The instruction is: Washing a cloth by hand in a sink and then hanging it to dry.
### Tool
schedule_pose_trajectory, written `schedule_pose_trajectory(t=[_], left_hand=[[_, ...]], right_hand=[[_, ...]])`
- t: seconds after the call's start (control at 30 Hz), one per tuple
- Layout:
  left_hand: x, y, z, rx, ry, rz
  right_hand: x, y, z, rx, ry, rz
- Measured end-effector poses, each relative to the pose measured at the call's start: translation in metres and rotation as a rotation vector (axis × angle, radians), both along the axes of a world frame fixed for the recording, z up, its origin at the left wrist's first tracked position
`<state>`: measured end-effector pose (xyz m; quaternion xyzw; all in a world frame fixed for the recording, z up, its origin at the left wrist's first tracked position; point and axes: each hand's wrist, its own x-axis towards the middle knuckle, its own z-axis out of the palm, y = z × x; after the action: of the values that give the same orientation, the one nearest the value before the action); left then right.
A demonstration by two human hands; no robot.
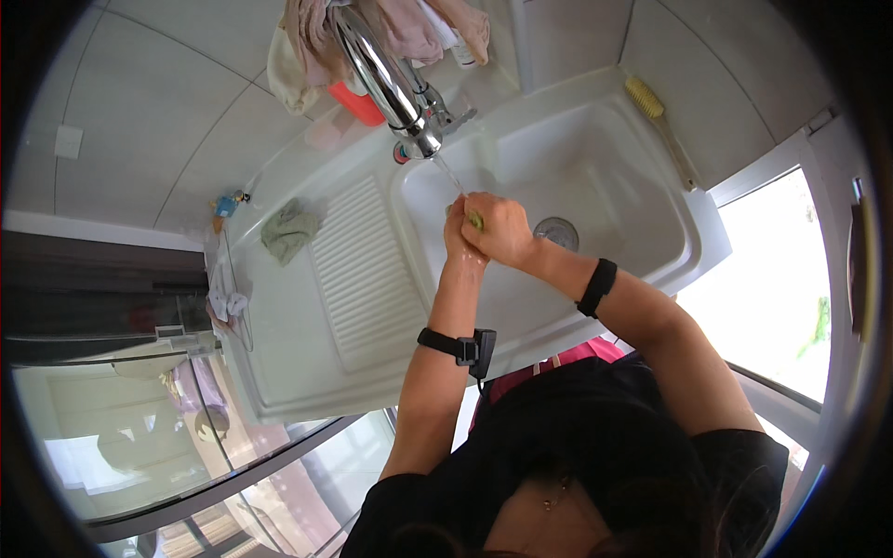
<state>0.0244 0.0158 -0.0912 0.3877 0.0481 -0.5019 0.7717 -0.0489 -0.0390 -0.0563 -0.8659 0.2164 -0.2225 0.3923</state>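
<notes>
Over the sink basin point(642, 214), my left hand point(458, 234) and my right hand point(507, 231) are closed together. A small crumpled green piece point(475, 219), like cloth, shows between them; my fingers hide most of it. My right hand wraps over the top, and my left hand presses against it from the left. A thin stream of water point(448, 175) runs from the chrome faucet point(386, 84) down to my hands. My left wrist looks wet.
Left of the basin is a ribbed washboard point(367, 270), with a grey-green cloth point(289, 232) beside it. A yellow-bristled brush point(660, 126) lies on the right rim. Pink fabrics point(409, 33) hang behind the faucet, above a red container point(357, 104). The drain point(556, 232) lies right of my hands.
</notes>
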Motion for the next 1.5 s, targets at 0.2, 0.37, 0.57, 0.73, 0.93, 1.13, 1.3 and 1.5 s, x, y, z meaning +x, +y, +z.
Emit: schedule_pose_trajectory(t=[0.2, 0.37, 0.57, 0.73, 0.93, 1.13, 1.3, 1.5], left_hand=[[0.000, -0.006, 0.030, 0.183, 0.081, -0.010], [0.013, 0.014, 0.007, -0.225, 0.036, -0.199], [-0.010, 0.000, 0.037, -0.418, -0.049, -0.088], [0.003, 0.001, 0.026, -0.175, 0.119, 0.069], [-0.005, -0.004, 0.018, -0.534, -0.077, -0.118], [0.000, -0.006, 0.023, -0.101, 0.092, 0.040], [0.016, 0.000, 0.001, -0.292, 0.071, -0.176], [-0.015, -0.009, 0.018, -0.664, 0.179, 0.032]], right_hand=[[0.009, -0.035, -0.008, 0.940, -0.319, -0.500], [0.001, 0.038, 0.007, 0.155, -0.339, -0.271], [0.035, -0.015, -0.002, 0.112, -0.133, -0.211], [0.019, 0.006, 0.002, 0.338, -0.128, -0.471], [0.020, 0.002, 0.005, -0.018, -0.253, -0.251], [0.019, -0.006, 0.005, 0.300, -0.196, -0.430], [0.002, 0.027, 0.010, -0.010, -0.345, -0.201], [0.017, 0.016, 0.029, -0.171, -0.193, -0.168]])
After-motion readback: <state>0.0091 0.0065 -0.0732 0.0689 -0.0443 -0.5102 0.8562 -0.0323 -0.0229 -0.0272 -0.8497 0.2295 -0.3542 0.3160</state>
